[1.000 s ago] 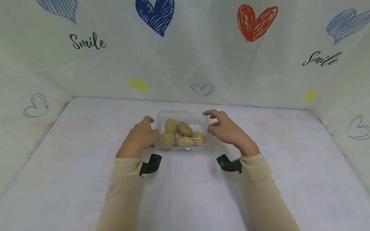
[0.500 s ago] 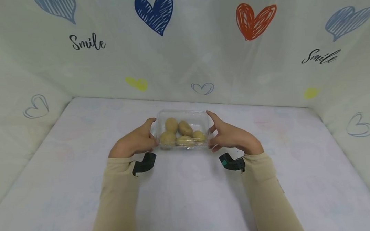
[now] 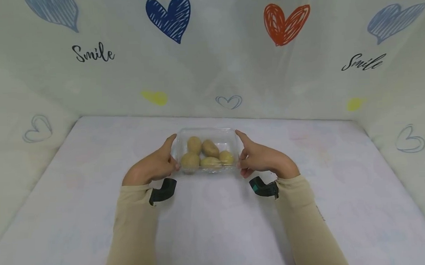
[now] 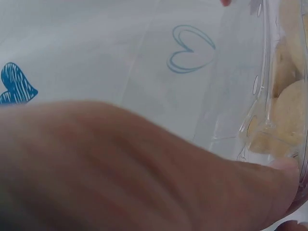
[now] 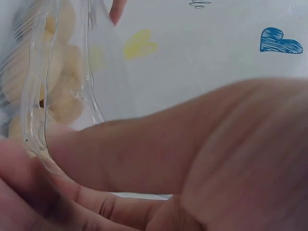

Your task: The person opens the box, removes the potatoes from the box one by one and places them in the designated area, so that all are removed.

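Note:
A clear plastic box (image 3: 224,135) with several potatoes (image 3: 210,148) in it sits toward the back of the table, between both hands. My left hand (image 3: 150,166) grips its left side, one digit stretched to the back corner and others at the front corner. On the opposite side my right hand (image 3: 265,158) holds the box the same way. In the right wrist view, the box edge (image 5: 92,82) is pinched between the right hand's digits. The left wrist view shows a digit pressed to the box's corner, with potatoes (image 4: 291,113) behind the plastic; other fingers are mostly hidden.
A white table (image 3: 216,227) lies under the box. Behind it hangs a pale cloth backdrop (image 3: 230,60) printed with hearts and words. Black wrist devices (image 3: 164,191) stick out from the beige sleeves (image 3: 133,231).
Both hands have shifted from bent fingers near the box's corners to a grip along its sides, with one digit of each straightened. The view has shifted slightly; the box stays on the table.

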### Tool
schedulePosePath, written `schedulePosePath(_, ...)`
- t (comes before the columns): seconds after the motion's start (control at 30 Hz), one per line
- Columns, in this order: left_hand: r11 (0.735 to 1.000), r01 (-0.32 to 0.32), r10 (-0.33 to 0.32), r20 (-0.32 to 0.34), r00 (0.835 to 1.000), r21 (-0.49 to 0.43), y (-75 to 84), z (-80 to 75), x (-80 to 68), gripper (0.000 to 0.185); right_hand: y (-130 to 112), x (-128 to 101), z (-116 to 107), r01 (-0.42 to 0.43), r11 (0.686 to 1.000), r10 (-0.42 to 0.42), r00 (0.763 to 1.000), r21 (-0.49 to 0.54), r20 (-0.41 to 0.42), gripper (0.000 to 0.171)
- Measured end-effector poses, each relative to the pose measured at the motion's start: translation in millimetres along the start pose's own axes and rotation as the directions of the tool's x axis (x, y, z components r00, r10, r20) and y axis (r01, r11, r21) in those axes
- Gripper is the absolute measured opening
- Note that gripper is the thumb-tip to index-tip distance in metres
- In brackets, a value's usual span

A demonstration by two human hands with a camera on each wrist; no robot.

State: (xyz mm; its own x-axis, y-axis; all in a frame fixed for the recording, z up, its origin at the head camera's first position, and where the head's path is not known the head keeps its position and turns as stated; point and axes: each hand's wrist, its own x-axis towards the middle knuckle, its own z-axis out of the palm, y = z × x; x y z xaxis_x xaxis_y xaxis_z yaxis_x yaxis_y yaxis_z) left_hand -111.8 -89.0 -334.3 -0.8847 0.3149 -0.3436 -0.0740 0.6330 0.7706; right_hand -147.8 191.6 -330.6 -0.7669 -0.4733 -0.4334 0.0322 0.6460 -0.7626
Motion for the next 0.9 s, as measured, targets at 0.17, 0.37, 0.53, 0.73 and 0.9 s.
schedulePosePath(0.17,1.0,0.002,-0.002,0.008,1.0,-0.013,-4.9,3.0,-3.3,0.088,2,-1,7,-0.031,0.999,0.031,0.999,-0.014,-0.018,0.092)
schedulePosePath(0.37,1.0,-0.015,0.015,0.005,1.0,-0.005,-7.0,9.2,-4.6,0.087,8,-4,13,-0.068,0.996,0.066,0.997,-0.054,-0.041,0.091)
schedulePosePath(0.53,0.999,-0.021,0.022,-0.023,0.999,0.044,-7.4,16.4,-4.6,0.082,15,-9,13,-0.034,0.995,0.028,0.997,-0.096,-0.065,0.089)
schedulePosePath(0.73,0.985,0.037,-0.022,-0.089,0.996,0.169,-15.7,30.6,-3.5,0.071,29,-10,25,-0.008,0.975,-0.02,0.992,-0.22,-0.121,0.081)
schedulePosePath(0.9,0.963,0.101,-0.049,-0.207,0.977,0.25,-24.3,40.7,-12.2,0.062,37,-17,42,0.011,0.941,-0.081,0.978,-0.339,-0.194,0.071)
